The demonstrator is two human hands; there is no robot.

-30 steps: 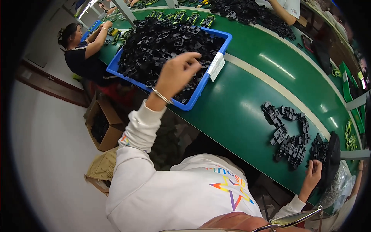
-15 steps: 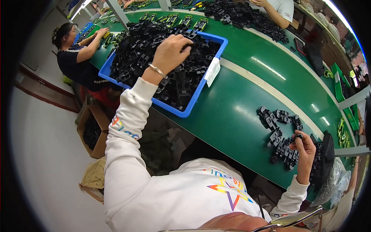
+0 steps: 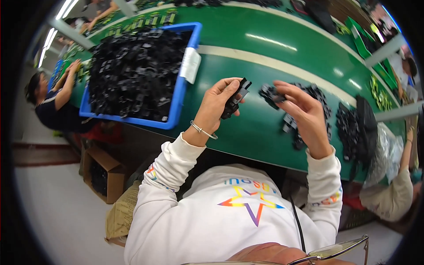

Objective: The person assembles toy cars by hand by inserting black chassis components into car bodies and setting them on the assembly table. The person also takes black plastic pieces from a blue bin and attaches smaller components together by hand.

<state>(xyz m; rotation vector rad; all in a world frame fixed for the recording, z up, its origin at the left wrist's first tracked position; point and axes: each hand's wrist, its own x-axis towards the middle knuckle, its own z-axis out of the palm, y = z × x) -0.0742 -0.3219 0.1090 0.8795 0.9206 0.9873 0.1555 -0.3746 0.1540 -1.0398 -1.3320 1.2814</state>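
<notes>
Pinched between the thumb and fingers of your left hand [image 3: 216, 104] is a black moulded plastic part [image 3: 238, 98], held tilted above the green tabletop [image 3: 247, 134], just right of the blue bin's near-right corner. Your right hand [image 3: 307, 115] is half curled beside it, and a dark piece [image 3: 268, 95] shows at its fingertips; blur keeps you from telling whether you grip that piece or it lies on the table beyond. Under and around this hand sits a cluster of black plastic parts [image 3: 316, 93], partly hidden by your fingers and palm. To your left, the blue bin [image 3: 177, 104] stands with raised walls, heaped with black pieces [image 3: 137, 73], a white label sheet [image 3: 190, 65] hanging on its right side. Behind it, black-and-green assemblies [image 3: 152, 20] stand in a row. Past your right hand, a second pile of black parts [image 3: 346, 132] lies against a black bag [image 3: 365, 123], with a transparent plastic bag [image 3: 380, 152] next to that, and a grey post [image 3: 393, 51] slants across the far right. A co-worker in dark clothing [image 3: 59, 108] works at the left end of the table. Below the table edge are an open cardboard box [image 3: 115, 183] containing black pieces and a tan sack [image 3: 123, 216].
</notes>
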